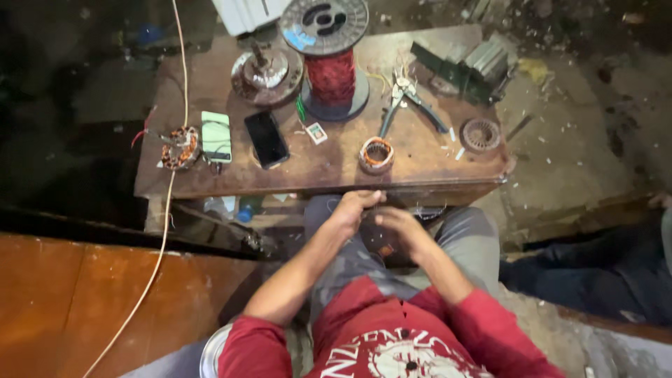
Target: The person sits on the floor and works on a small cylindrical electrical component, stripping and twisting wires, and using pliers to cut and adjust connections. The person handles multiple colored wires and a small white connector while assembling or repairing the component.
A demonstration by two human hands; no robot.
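Two hands, left (353, 208) and right (399, 225), grip a dark part (378, 234); two phones (266, 138) lie on the table (434, 164).

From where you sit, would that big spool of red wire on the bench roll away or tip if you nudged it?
Probably neither. The spool of red wire stands upright on a wide round flange, so it should slide rather than roll. It is thickly wound with wire, so it likely feels heavy. Laid on its side, it would probably roll across the wooden bench.
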